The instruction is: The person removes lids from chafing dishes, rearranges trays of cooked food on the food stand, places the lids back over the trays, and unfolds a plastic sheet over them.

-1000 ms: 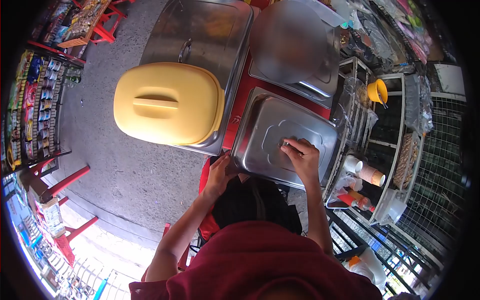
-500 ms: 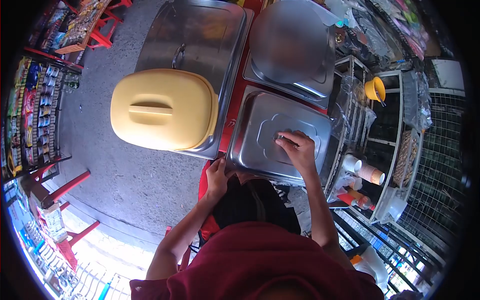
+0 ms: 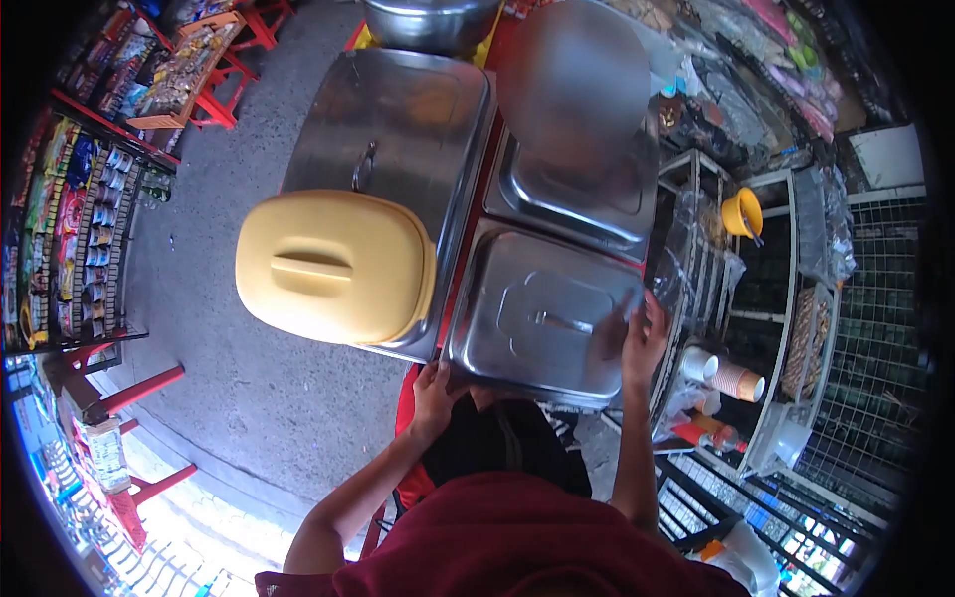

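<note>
A rectangular metal lid [image 3: 537, 289] with a small handle [image 3: 563, 321] covers the near tray in front of me. My left hand [image 3: 434, 396] is at that tray's near left corner, its fingers bent against the edge; whether it grips the rim cannot be made out. Over the tray's right edge, my right hand [image 3: 647, 336] is raised with its fingers apart, holding nothing, off the handle. A yellow oval lid [image 3: 323, 267] rests on the near part of a larger metal lid [image 3: 398, 139] to the left.
Behind the near tray is another lidded metal tray [image 3: 567, 194]. A large metal pot [image 3: 433, 25] stands at the far end. On the right, a white rack [image 3: 786, 269] holds stacked cups [image 3: 739, 381] and a yellow cup [image 3: 741, 213]. Packaged goods [image 3: 90, 219] hang at the left.
My right hand has let go of the lid's handle and moved right, opening its fingers. My left hand stays at the tray's corner. The view has shifted, bringing the pot into sight.
</note>
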`<state>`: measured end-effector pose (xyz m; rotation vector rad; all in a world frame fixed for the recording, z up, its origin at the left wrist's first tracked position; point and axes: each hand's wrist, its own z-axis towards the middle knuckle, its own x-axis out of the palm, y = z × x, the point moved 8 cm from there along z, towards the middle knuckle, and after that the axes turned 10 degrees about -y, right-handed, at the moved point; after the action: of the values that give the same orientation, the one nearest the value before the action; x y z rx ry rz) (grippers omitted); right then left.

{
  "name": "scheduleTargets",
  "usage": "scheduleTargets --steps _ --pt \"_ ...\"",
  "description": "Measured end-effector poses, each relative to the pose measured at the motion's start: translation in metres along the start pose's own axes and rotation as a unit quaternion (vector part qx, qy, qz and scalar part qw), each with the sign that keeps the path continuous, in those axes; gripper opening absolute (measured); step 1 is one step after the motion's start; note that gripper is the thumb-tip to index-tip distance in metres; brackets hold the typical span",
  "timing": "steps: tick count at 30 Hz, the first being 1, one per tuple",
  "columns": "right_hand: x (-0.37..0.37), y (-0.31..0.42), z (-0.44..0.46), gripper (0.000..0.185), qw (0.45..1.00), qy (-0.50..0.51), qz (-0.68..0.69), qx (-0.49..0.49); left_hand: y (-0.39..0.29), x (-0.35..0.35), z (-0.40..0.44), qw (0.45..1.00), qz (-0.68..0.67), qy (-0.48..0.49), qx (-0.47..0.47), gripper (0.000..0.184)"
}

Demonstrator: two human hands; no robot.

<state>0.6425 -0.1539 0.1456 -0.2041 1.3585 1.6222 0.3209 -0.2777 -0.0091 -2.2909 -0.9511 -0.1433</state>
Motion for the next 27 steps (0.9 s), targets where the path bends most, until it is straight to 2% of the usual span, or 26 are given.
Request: scheduleTargets --steps 1,2,3,4,5,7,10,11,12,13,14,15,16,17,18,19,21,22,23,25,26,27 --pt "-0.005 -0.019 -0.001 0.033 0.996 -0.035 -0.082 -0.01 0.001 -0.002 -0.001 1.0 -0.004 -0.019 -0.002 0.026" --pt "-0.003 -0.033 -0.003 0.033 0.996 -0.04 -0.076 -0.016 0.003 -0.002 -0.001 0.999 -0.023 -0.022 -0.02 0.027" --pt "0.007 -0.068 -0.01 0.039 0.99 0.002 0.007 0.138 0.0 0.0 0.001 0.999 -0.027 -0.02 -0.013 0.027" --pt "0.019 -0.094 -0.022 0.046 0.953 0.048 0.088 0.287 -0.002 0.003 0.001 0.999 -0.023 -0.017 -0.016 0.027" --pt "0.02 -0.102 -0.022 0.046 0.953 0.05 0.093 0.285 -0.003 0.004 0.0 1.0 -0.018 -0.016 -0.02 0.027" --pt "0.022 -0.105 -0.02 0.054 0.966 0.099 0.013 0.24 -0.006 0.005 0.001 1.0 -0.013 0.005 -0.006 0.027" --pt "0.021 -0.105 -0.024 0.053 0.949 0.097 0.065 0.294 0.0 -0.001 0.008 0.999 -0.02 0.003 -0.042 0.028" --pt "0.02 -0.1 -0.025 0.052 0.941 0.081 0.093 0.315 0.005 -0.002 0.008 0.996 0.054 0.025 -0.072 0.029" --pt "0.02 -0.097 -0.026 0.052 0.941 0.081 0.093 0.316 0.009 -0.006 0.007 0.985 0.129 0.045 -0.104 0.031" --pt "0.016 -0.088 -0.018 0.048 0.961 0.069 0.057 0.263 0.005 -0.014 0.007 0.985 0.13 0.044 -0.104 0.031" --pt "0.014 -0.077 -0.011 0.044 0.977 0.057 0.02 0.206 -0.004 -0.012 0.005 0.967 0.228 0.109 -0.041 0.034" --pt "0.016 -0.069 -0.008 0.044 0.977 0.059 0.022 0.203 -0.011 -0.008 0.001 0.932 0.32 0.17 0.025 0.037" --pt "0.008 -0.042 0.003 0.042 0.995 -0.001 -0.007 0.101 -0.035 -0.001 -0.01 0.933 0.317 0.166 0.027 0.037" --pt "0.0 -0.013 0.008 0.04 0.997 -0.061 -0.035 -0.002 -0.051 0.004 -0.025 0.899 0.386 0.207 -0.006 0.04" --pt "-0.001 0.033 0.014 0.036 0.997 -0.06 0.036 0.037 -0.071 0.01 -0.043 0.856 0.453 0.247 -0.038 0.042" --pt "0.003 0.053 0.016 0.036 0.997 -0.062 0.039 0.04 -0.091 0.012 -0.048 0.855 0.456 0.245 -0.037 0.042" --pt "0.037 0.086 0.006 0.031 0.974 0.099 0.174 0.107 -0.144 0.04 -0.077 0.781 0.467 0.384 0.155 0.04" --pt "0.052 0.116 -0.004 0.029 0.948 0.153 0.219 0.172 -0.182 0.05 -0.091 0.795 0.438 0.391 0.15 0.032" --pt "0.065 0.136 -0.014 0.029 0.948 0.148 0.217 0.177 -0.221 0.06 -0.104 0.81 0.407 0.398 0.145 0.026" --pt "0.106 0.174 -0.043 0.038 0.898 0.244 0.292 0.221 -0.299 0.052 -0.111 0.889 0.198 0.387 0.144 0.026" --pt "0.119 0.189 -0.052 0.038 0.899 0.242 0.292 0.221 -0.336 0.031 -0.091 0.877 0.279 0.286 0.268 0.029" --pt "0.137 0.198 -0.067 0.043 0.878 0.264 0.295 0.269 -0.374 0.01 -0.075 0.836 0.35 0.177 0.384 0.032"
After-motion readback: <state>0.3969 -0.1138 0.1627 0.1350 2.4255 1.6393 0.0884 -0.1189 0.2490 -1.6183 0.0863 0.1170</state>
